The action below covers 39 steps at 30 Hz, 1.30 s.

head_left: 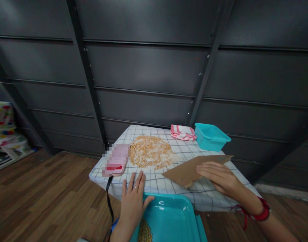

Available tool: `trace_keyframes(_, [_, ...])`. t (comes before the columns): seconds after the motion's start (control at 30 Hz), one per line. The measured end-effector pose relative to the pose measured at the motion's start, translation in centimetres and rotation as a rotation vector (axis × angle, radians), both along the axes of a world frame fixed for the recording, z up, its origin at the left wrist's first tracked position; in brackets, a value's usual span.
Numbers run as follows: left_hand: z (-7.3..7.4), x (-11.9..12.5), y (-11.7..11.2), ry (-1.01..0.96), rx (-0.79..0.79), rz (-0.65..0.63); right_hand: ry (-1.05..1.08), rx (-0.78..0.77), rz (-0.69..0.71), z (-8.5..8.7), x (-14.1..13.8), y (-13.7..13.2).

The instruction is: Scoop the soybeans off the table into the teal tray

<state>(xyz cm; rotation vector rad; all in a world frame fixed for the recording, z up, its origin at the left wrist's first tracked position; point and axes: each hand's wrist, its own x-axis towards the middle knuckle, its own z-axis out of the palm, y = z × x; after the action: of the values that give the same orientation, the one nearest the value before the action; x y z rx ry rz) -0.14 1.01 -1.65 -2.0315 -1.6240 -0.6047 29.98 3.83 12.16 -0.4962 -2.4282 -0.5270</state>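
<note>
My left hand (133, 205) is open, its fingers spread over the front edge of the checked tablecloth (154, 181) and its thumb at the rim of a turquoise tray (169, 215). A ring shows on one finger. In my right hand (220, 176) is a flat piece of brown cardboard (185, 169), with the fingers lying across its top and the thumb hidden. The cardboard rests low over the cloth at the right. Left of it spreads a layer of round, yellowish beans (148, 151) mixed with a whitish, fine-grained material.
A pink phone-like item (118, 159), partly blurred, lies at the table's left with a black strap. Behind are a folded pink-and-white cloth (182, 132) and a turquoise basin (210, 137). Something yellowish-brown (145, 232) sits in the tray. A dark panelled wall (143, 67) stands behind the table.
</note>
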Motion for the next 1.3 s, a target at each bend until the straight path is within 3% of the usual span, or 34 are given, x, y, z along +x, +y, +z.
trace_keyframes(0.27, [0.0, 0.0, 0.0, 0.009, 0.022, -0.002, 0.054, -0.035, 0.032, -1.4, 0.0, 2.2])
trace_keyframes(0.87, [0.0, 0.0, 0.0, -0.005, -0.013, 0.002, 0.081, -0.037, 0.112, -1.7, -2.2, 8.4])
trace_keyframes(1.3, [0.2, 0.1, 0.0, -0.001, -0.053, 0.009, 0.152, -0.036, 0.091, -2.5, -3.2, 10.5])
